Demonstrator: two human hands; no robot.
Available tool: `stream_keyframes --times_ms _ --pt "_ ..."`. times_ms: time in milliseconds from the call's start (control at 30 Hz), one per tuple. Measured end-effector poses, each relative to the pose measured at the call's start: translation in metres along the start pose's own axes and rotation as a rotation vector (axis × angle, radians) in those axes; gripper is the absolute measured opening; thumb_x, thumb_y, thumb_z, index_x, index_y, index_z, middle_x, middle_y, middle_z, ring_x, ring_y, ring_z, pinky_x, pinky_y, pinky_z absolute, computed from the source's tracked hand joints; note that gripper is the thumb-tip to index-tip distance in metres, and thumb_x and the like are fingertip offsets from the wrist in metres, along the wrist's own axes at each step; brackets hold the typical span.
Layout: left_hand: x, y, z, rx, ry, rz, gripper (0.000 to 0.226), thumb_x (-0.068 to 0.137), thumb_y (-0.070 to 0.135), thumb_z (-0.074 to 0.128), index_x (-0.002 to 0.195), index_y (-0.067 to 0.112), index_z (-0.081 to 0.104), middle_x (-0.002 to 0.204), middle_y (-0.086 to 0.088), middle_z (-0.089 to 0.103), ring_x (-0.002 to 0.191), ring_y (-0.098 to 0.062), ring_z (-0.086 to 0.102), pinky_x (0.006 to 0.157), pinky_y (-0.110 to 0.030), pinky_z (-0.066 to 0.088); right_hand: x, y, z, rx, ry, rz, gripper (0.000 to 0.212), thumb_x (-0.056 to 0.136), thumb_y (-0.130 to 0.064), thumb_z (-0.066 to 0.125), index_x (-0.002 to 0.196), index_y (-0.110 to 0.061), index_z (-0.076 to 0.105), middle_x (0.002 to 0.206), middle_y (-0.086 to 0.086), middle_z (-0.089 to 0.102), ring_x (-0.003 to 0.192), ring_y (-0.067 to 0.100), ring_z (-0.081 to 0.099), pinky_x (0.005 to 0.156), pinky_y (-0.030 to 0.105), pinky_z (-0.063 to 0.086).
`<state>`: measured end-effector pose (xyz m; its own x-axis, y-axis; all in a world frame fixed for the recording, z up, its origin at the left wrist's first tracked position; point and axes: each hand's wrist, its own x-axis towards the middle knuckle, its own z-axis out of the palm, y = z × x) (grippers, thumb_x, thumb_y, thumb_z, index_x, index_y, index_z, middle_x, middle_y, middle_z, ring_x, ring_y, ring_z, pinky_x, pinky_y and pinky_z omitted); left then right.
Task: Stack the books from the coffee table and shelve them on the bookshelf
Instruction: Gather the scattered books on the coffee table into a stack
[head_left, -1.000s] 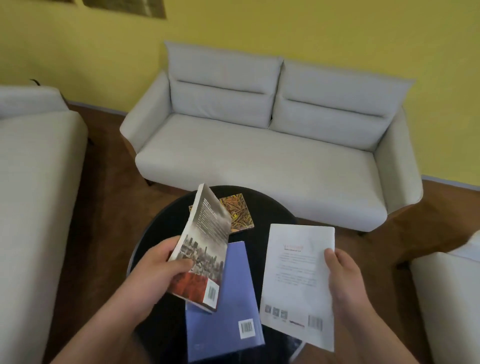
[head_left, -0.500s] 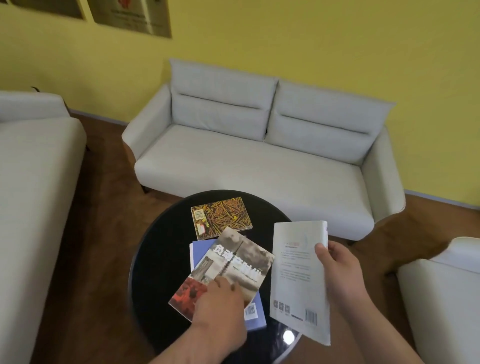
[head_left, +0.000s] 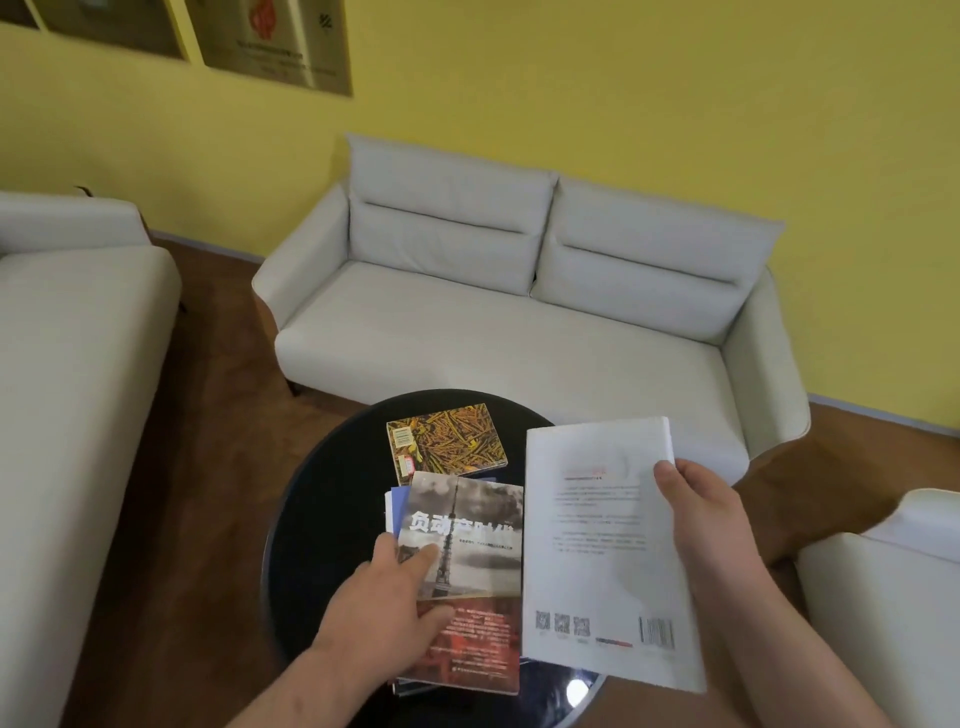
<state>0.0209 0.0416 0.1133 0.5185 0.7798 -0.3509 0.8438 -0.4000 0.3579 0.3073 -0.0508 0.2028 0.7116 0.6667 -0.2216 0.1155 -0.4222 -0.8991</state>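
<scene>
A round black coffee table (head_left: 322, 519) stands in front of me. On it a grey-and-red book with a tower picture (head_left: 472, 530) lies on top of a blue book (head_left: 397, 501), squared up with it. My left hand (head_left: 387, 613) rests on the left edge of this pair, fingers laid over the top cover. My right hand (head_left: 701, 525) grips a white book (head_left: 597, 545) by its right edge, back cover up, held just above the table's right side. A small book with a yellow-brown pattern (head_left: 447, 441) lies alone at the table's far side.
A light grey two-seat sofa (head_left: 509, 322) stands behind the table against a yellow wall. Another grey sofa (head_left: 67, 395) fills the left side. A grey armchair (head_left: 883, 597) sits at the right. Brown floor surrounds the table. No bookshelf is in view.
My left hand laid the tower book flat on the blue book and turned it straight. My right hand brought the white book closer to the pile.
</scene>
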Motion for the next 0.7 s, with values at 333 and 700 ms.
stream_keyframes --times_ms 333,700 --pt "0.004 -0.020 0.009 -0.565 0.004 -0.156 0.051 0.087 0.047 0.065 0.130 0.043 0.038 0.094 0.021 0.058 0.085 -0.001 0.057 0.065 -0.019 0.042 0.010 0.044 0.102 0.116 -0.395 0.336 0.021 0.103 -0.021 0.057 0.116 -0.007 0.064 0.112 0.017 0.074 0.096 0.033 0.074 0.088 0.050 0.060" --pt "0.010 0.002 0.034 -1.293 0.118 -0.212 0.057 0.094 0.030 0.062 0.146 0.035 0.038 0.146 0.004 0.042 0.119 -0.019 0.058 0.104 -0.044 0.048 -0.004 0.056 0.126 0.185 -0.474 0.425 0.043 0.097 -0.010 0.064 0.136 -0.018 0.047 0.121 0.009 0.071 0.101 0.031 0.074 0.089 0.056 0.059"
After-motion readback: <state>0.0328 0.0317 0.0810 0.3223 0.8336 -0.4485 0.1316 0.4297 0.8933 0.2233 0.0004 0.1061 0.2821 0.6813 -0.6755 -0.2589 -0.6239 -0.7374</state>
